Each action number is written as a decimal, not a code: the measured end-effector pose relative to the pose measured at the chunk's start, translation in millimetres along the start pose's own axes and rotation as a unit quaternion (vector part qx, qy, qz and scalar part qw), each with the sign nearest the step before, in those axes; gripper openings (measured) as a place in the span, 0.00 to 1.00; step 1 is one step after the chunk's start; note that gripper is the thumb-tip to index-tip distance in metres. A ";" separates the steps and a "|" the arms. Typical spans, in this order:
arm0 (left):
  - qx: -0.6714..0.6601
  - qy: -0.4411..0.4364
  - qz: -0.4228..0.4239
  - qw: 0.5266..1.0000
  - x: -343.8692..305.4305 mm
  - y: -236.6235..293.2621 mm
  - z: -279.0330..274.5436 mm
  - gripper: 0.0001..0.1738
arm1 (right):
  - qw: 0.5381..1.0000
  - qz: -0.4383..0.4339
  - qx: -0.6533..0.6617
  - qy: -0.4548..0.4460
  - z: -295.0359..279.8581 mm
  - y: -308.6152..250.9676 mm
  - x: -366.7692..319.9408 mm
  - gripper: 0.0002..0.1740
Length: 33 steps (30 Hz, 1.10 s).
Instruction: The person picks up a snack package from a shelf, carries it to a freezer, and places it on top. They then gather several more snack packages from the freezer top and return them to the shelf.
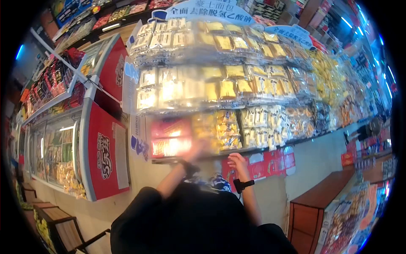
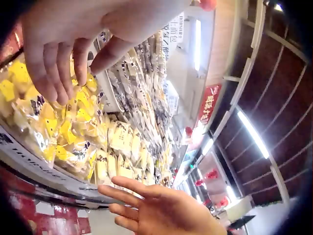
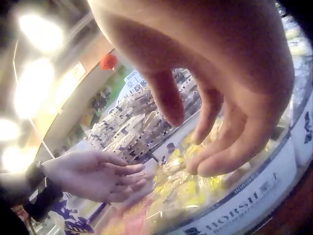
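Observation:
My left hand (image 1: 198,151), blurred in the head view, reaches over the front edge of the lowest shelf. In the left wrist view its loosely bent fingers hang over yellow-printed snack packets (image 2: 68,129) in clear wrap, with nothing gripped. My right hand (image 1: 239,163) is raised just in front of the shelf edge, to the right of the left one. The right wrist view has its relaxed fingers (image 3: 212,164) spread over the yellow packets, holding nothing. White packets with dark print (image 1: 264,125) fill the section to the right of the yellow ones.
Tiers of packaged bread (image 1: 228,89) rise behind the lowest row. Pink-red packs (image 1: 171,135) lie at its left end. A red-sided freezer (image 1: 105,156) stands to the left. At the lower right is a brown wooden cabinet (image 1: 311,209). A white label strip (image 3: 239,210) edges the shelf.

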<state>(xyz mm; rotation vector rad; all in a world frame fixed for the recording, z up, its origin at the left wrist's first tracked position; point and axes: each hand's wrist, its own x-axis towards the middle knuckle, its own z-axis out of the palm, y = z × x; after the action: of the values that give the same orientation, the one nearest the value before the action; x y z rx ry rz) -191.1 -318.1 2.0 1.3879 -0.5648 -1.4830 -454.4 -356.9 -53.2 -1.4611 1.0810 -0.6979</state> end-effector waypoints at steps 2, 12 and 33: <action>0.080 0.002 0.080 0.994 59.6 -57.9 -2.0 0.11 | 1.000 -0.005 -0.006 -0.020 -19.5 1.0 28.2 0.14; -0.006 0.066 0.161 0.985 111.4 -82.5 58.7 0.13 | 0.960 0.224 0.116 -0.122 -59.1 -40.5 126.7 0.22; 0.005 0.411 0.206 0.888 -179.7 -183.8 -95.3 0.12 | 0.831 0.179 -0.068 -0.522 182.0 -63.8 15.8 0.09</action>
<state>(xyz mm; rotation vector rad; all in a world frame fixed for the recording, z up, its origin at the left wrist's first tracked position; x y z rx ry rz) -190.2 -60.7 -92.4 1.6170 -0.2821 -0.4658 -272.0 -297.1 -28.5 -1.3855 0.4842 0.4632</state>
